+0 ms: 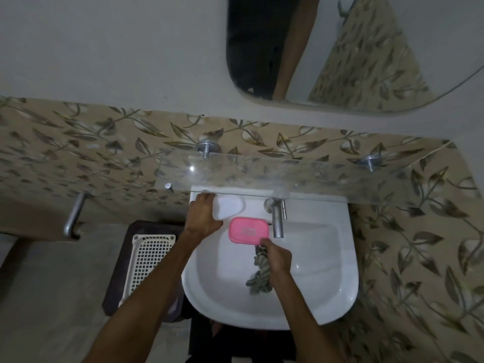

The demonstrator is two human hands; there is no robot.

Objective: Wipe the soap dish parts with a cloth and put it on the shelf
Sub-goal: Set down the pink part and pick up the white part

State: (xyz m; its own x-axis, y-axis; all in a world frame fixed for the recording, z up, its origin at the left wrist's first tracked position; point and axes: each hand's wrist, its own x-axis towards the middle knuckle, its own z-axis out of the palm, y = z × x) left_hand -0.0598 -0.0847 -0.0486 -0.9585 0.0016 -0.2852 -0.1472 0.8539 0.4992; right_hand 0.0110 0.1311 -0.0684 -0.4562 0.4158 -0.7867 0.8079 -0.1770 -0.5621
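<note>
Soap dish parts sit apart: the pink tray [248, 230], pinched with the striped cloth [259, 271] in the right hand [277, 258] over the basin [314, 271], could slip in, while the left hand [203, 216] grips the white part [229, 206] under the glass shelf [301, 176].

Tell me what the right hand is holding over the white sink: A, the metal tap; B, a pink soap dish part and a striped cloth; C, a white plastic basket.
B: the right hand pinches the pink soap dish part with the striped cloth hanging from its grip.
</note>
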